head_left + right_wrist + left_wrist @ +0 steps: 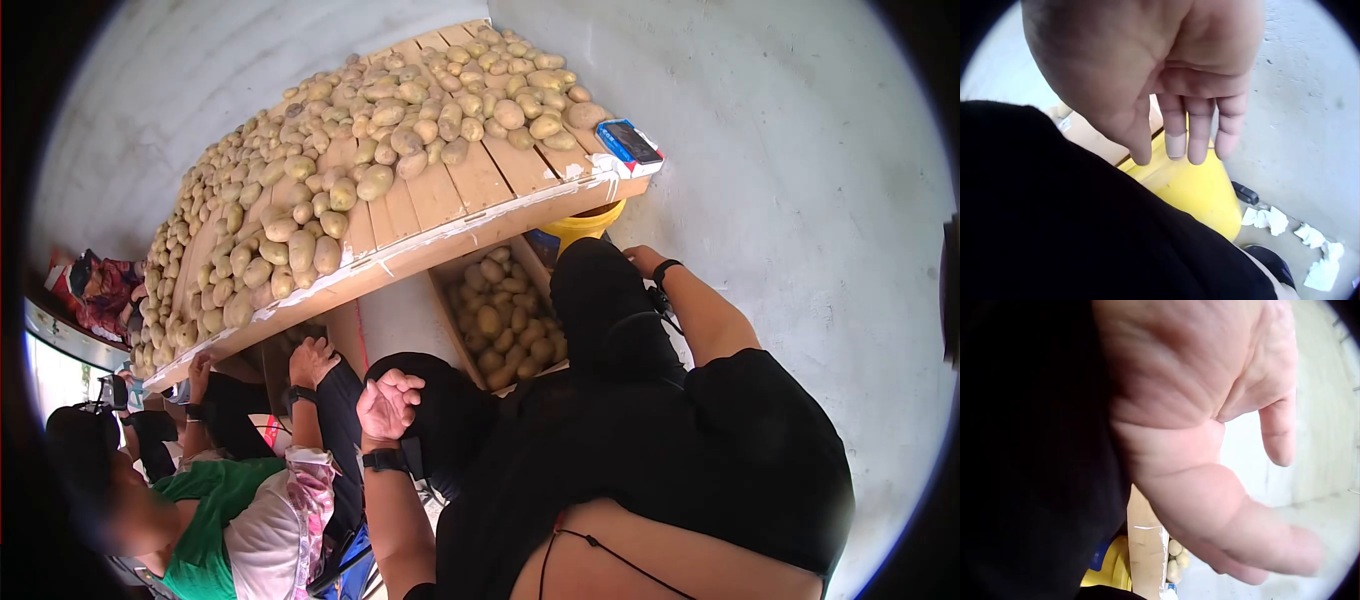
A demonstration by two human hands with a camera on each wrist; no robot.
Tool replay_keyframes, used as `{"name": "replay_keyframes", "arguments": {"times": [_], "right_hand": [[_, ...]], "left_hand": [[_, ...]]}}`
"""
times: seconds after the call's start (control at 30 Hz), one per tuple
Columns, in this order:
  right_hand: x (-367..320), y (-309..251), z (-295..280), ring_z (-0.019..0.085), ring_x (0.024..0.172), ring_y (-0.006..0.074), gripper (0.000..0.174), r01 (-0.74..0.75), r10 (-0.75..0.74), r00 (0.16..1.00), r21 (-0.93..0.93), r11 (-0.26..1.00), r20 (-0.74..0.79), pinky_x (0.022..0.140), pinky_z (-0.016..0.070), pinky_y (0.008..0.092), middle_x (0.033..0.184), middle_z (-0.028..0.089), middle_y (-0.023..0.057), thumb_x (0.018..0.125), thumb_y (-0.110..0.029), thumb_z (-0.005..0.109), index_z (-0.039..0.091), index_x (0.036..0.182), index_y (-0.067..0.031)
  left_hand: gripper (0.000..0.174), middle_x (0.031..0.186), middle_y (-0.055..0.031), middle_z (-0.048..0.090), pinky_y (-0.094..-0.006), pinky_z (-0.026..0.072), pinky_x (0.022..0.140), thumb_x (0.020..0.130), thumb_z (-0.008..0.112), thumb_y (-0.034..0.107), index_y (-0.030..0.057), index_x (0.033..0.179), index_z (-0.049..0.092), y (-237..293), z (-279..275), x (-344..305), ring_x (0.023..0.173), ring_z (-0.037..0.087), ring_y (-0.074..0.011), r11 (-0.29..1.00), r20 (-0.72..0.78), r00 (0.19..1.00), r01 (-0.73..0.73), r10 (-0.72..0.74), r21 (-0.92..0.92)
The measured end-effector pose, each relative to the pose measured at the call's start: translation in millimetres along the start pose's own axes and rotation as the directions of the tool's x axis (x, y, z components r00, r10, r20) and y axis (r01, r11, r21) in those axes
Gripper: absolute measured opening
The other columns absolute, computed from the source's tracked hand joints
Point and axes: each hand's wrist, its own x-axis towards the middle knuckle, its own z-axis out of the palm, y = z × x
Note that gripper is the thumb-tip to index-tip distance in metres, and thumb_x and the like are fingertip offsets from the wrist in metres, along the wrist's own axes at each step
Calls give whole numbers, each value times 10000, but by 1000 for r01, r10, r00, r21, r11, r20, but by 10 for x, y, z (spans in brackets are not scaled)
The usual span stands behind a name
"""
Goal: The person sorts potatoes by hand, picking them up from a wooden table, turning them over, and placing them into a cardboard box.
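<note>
My left hand (pixel 388 402) rests on my black-clad knee (pixel 450 410) with its fingers loosely curled and nothing in it. The left wrist view shows that hand (pixel 1235 487) as a bare palm with relaxed thumb and fingers. My right hand (pixel 643 259) lies beside my other knee (pixel 600 300), just under the table's corner, partly hidden. In the right wrist view the right hand (pixel 1185 125) hangs with straight fingers (pixel 1175 134) above a yellow bucket (pixel 1197 187), touching nothing.
A wooden table (pixel 440 190) carries a heap of potatoes (pixel 330 150) and a blue-edged device (pixel 628 143) at its corner. Beneath it stand a crate of potatoes (pixel 500 320) and the yellow bucket (pixel 585 222). Another person (pixel 230 510) sits at my left. Crumpled tissues (pixel 1266 219) litter the floor.
</note>
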Motion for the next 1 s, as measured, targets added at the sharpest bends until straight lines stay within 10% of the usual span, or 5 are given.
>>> {"name": "replay_keyframes", "arguments": {"times": [0.37,0.5,0.73,1.0], "right_hand": [[-356,-546,-562,664,853,171,304,-202,201,979,22,979,34,690,566,332,966,728,47,891,-197,648,725,1181,-146],[-381,-811,-892,687,980,258,321,-147,140,988,-124,981,-69,910,503,377,1120,725,135,860,-252,695,728,1144,-105],[-589,-1152,-1135,696,981,253,324,73,-34,991,-313,947,126,900,506,376,1056,741,166,831,-239,735,733,1089,-44],[-1349,-1687,-1396,658,986,171,345,71,-71,997,-5,997,-22,923,497,329,1082,740,97,851,-168,737,706,1153,-5]], "left_hand": [[565,1299,-345,548,-344,644,608,1040,429,452,-77,1219,515,68,-238,242,1116,663,-359,999,126,992,1,-7,48],[537,1331,-333,534,-345,650,645,1044,428,422,-70,1241,512,93,-362,480,1158,641,-357,995,253,967,-35,11,91],[535,1343,-309,537,-381,652,725,1040,417,416,-54,1267,531,63,-283,596,1176,625,-355,992,135,988,55,-70,112],[544,1351,-323,518,-372,654,712,1025,465,416,-54,1297,505,53,-157,784,1187,617,-360,977,66,989,121,-135,173]]}}
